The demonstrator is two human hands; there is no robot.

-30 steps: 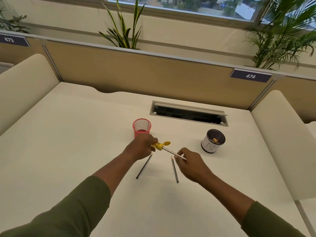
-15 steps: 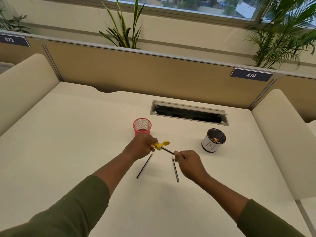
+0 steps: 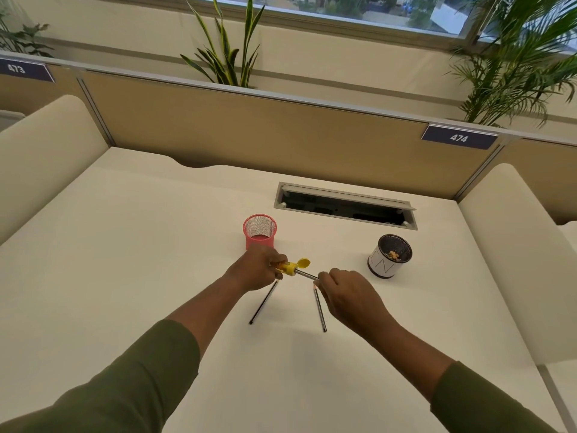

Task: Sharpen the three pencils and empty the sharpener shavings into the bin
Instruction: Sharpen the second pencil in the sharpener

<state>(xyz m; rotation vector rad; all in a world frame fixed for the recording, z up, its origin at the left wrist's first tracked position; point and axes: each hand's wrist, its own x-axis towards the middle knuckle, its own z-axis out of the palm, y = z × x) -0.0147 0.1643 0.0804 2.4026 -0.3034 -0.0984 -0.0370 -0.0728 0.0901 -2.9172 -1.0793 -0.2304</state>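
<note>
Presently we note both hands raised just above the cream bench [image 3: 125, 276], near its middle. Our left hand [image 3: 254, 270] has its fingers curled round a small yellow sharpener [image 3: 288, 267], whose round lid [image 3: 303, 262] stands flipped open on the far side. Our right hand [image 3: 346, 292] pinches a pencil [image 3: 307, 275] between curled fingers; only a short grey length shows between the two hands, its tip end inside the sharpener. We cannot see the rest of that pencil behind the right hand. Two more pencils lie flat on the bench below the hands: a left pencil [image 3: 263, 303] slanting from beneath the left hand down toward us, and a right pencil [image 3: 320, 309] just beside the right hand, its pale tip pointing away from us. They lie apart, spreading away from each other toward us. Behind the left hand stands a pink mesh cup [image 3: 259, 234], upright. Off to the right, well apart from the hands, stands a white bin [image 3: 385, 264] with a dark interior, holding a few orange-brown shavings [image 3: 394, 254]. Beyond both, a cable slot [image 3: 343, 206] is set into the bench. Olive sleeves [image 3: 140, 376] cover both forearms.
</note>
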